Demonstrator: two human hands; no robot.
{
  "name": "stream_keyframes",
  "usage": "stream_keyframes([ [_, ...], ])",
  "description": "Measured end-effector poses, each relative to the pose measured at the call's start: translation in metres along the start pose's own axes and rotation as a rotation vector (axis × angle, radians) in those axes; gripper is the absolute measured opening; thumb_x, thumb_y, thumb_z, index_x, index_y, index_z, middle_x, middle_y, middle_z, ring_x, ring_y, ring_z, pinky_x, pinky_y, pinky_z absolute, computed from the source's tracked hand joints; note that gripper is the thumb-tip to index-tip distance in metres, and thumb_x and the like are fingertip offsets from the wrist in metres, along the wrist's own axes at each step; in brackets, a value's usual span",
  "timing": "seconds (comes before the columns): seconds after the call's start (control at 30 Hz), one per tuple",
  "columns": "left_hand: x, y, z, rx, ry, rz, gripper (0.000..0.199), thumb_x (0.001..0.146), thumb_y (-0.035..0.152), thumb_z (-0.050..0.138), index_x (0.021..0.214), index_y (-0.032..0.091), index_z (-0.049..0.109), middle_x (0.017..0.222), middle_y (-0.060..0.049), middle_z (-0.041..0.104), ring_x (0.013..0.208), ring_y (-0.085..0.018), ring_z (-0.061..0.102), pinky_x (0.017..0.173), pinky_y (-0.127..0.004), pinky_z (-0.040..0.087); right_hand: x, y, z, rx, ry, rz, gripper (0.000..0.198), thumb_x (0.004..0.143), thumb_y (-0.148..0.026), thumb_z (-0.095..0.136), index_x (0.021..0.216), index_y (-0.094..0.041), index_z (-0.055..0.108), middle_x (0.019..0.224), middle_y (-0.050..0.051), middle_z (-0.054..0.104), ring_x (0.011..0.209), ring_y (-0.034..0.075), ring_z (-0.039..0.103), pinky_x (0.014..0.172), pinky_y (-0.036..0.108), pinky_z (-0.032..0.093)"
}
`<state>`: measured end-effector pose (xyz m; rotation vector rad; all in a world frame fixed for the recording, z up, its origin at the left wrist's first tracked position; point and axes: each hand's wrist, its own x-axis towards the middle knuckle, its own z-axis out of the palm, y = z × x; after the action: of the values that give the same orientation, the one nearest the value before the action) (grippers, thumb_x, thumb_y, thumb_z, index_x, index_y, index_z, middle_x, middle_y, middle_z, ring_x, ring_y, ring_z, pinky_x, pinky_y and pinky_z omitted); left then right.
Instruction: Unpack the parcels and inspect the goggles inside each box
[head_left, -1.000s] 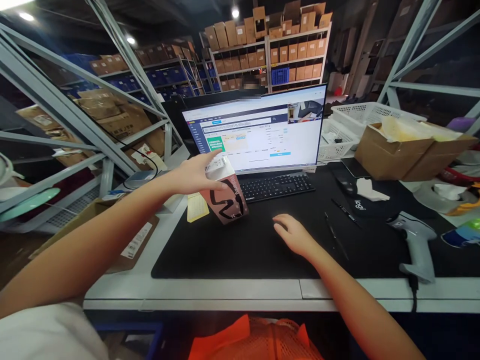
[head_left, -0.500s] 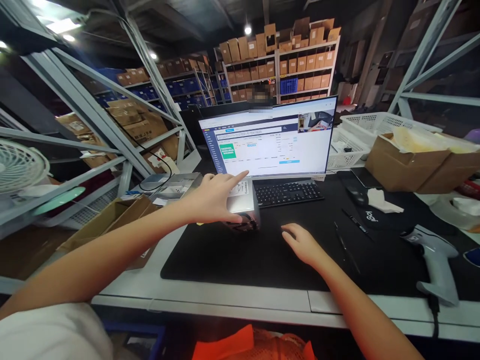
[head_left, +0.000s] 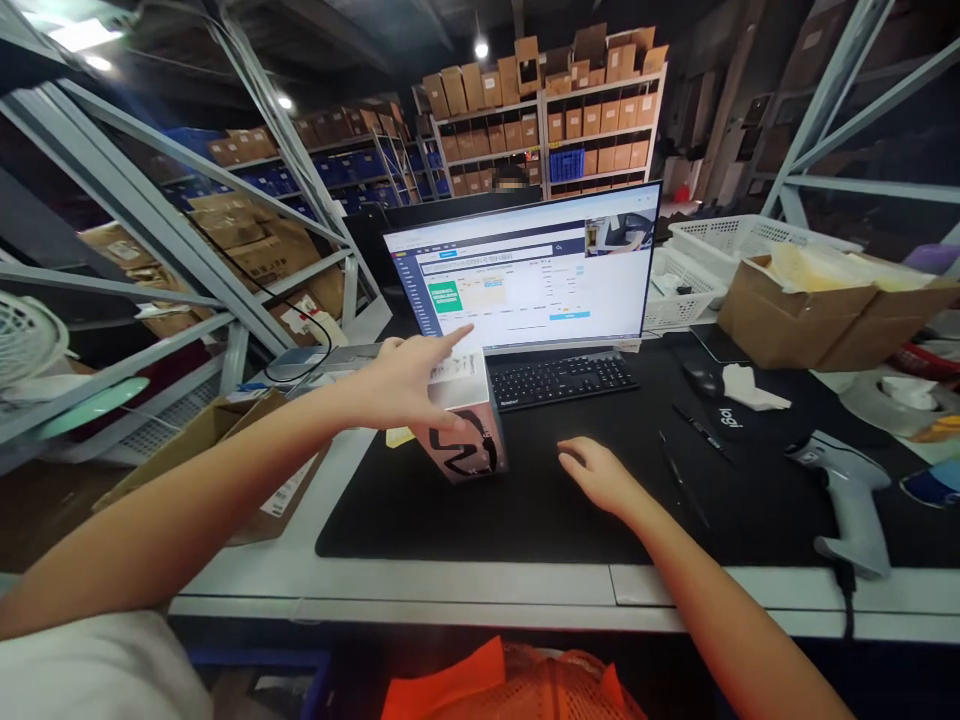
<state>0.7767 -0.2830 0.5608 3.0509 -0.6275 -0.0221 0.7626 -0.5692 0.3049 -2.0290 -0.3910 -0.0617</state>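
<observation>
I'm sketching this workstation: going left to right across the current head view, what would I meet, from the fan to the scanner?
White fan, open cardboard box, left hand on the pink box, right hand, computer mouse, handheld barcode scanner.

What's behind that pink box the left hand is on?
Beyond the pink box, the monitor and the keyboard show. The keyboard's left end isn't visible. Anything else directly behind is covered by the box and left hand.
</observation>
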Motion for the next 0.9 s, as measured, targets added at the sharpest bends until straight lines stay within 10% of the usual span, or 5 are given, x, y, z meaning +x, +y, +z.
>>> stream_keyframes([
  [0.37, -0.013, -0.020, 0.006, -0.520, 0.216, 0.034, 0.125, 0.062, 0.064, 0.087, 0.165, 0.031, 0.024, 0.141, -0.012, 0.056, 0.125, -0.040, 0.058, 0.111, -0.053, 0.044, 0.001, -0.008, 0.008, 0.344, -0.055, 0.129, 0.060, 0.094, -0.065, 0.047, 0.126, -0.019, 0.069, 0.129, 0.015, 0.068, 0.120, 0.032, 0.065, 0.106, 0.053, 0.050],
  [0.57, -0.003, -0.036, 0.060, -1.162, 0.237, 0.138, 0.120, 0.063, 0.065, 0.088, 0.163, 0.031, 0.030, 0.145, -0.014, 0.057, 0.131, -0.040, 0.057, 0.108, -0.047, 0.049, -0.008, -0.031, 0.002, 1.170, -0.287, 0.148, 0.053, 0.101, -0.059, 0.041, 0.139, -0.027, 0.060, 0.141, 0.009, 0.063, 0.123, 0.030, 0.063, 0.100, 0.052, 0.054],
  [0.9, 0.004, -0.046, 0.109, -1.370, 0.356, 0.217, 0.123, 0.056, 0.068, 0.090, 0.159, 0.028, 0.037, 0.149, -0.014, 0.055, 0.136, -0.041, 0.053, 0.106, -0.041, 0.051, -0.008, -0.035, -0.001, 1.156, -0.273, 0.183, 0.059, 0.090, -0.049, 0.062, 0.143, -0.026, 0.053, 0.128, 0.010, 0.068, 0.103, 0.027, 0.069, 0.080, 0.040, 0.059],
])
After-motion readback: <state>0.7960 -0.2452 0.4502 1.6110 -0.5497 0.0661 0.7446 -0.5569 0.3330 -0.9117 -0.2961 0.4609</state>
